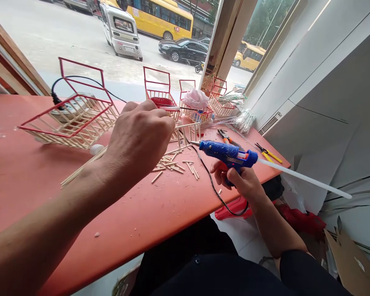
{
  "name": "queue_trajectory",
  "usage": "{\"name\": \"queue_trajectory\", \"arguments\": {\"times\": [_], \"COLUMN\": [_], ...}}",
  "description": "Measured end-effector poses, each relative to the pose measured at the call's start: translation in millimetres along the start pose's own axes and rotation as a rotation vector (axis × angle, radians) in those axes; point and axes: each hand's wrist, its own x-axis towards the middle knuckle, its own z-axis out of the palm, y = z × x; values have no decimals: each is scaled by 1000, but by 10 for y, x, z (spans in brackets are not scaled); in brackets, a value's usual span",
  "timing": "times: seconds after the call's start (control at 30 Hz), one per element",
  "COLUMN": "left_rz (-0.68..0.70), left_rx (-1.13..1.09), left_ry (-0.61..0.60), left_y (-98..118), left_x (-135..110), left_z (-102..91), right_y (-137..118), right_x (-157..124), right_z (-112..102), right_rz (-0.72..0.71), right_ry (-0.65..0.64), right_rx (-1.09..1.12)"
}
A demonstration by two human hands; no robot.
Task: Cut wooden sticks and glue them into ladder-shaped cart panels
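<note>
Right hand (239, 179) gripping glue gun (228, 154), nozzle pointing left

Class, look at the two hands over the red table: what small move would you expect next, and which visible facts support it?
Probably the right hand brings the blue glue gun slightly left, so its nozzle meets the small stick frame by the left hand. The nozzle already points there, just short of it.

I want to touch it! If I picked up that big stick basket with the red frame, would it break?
Probably easily: the stick basket looks built from thin wooden sticks with open gaps, so likely light and fragile. It already sits tilted on the table, so a push might tip it.
</note>
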Motion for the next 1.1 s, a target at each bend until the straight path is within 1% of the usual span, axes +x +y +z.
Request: {"name": "queue_trajectory", "arguments": {"times": [0.13, 0.27, 0.33, 0.4, 0.47, 0.53, 0.63, 0.67, 0.7, 0.73, 0.8, 0.83, 0.87, 0.9, 0.97, 1.03, 1.1], "left_rz": [-9, -30, -63, -72, -35, 22, 123, 162, 201, 239, 295, 314, 327, 367, 453, 412, 425], "left_rx": [19, 40, 20, -30, -84, -137, -201, -215, -226, -237, -257, -271, -286, -317, -386, -295, -222], "left_ry": [-29, -79, -106, -107, -86, -57, -23, -9, 1, 14, 14, 34, 15, 24, 78, 120, 132], "left_y": [25, 103, 108, 64, -26, -130, -229, -234, -224, -200, -125, -82, -40, -3, 42, 42, 9], "left_x": [-5, 5, 12, 20, 28, 32, 27, 20, 10, -3, -41, -67, -96, -131, -210, -297, -383], "left_z": [-8, -69, -90, -85, -55, -21, -18, -35, -61, -93, -157, -182, -197, -200, -172, -115, -54], "right_y": [39, 62, 82, 93, 78, 33, -39, -47, -43, -28, 26, 59, 90, 117, 159, 189, 214], "right_x": [11, 25, 22, 7, -16, -41, -64, -65, -62, -57, -48, -46, -47, -50, -65, -89, -125], "right_z": [36, 83, 80, 32, -73, -231, -505, -585, -650, -697, -725, -710, -680, -643, -572, -536, -541], "right_rz": [-15, 50, 65, 59, 32, -4, -29, -19, 0, 25, 72, 86, 93, 100, 112, 114, 107], "right_ry": [-22, 12, 6, -2, 38, 152, 357, 386, 386, 356, 258, 206, 162, 126, 60, -7, -44], "right_rx": [-65, -128, -107, -43, 49, 131, 163, 161, 163, 169, 191, 202, 211, 216, 213, 196, 187]}}
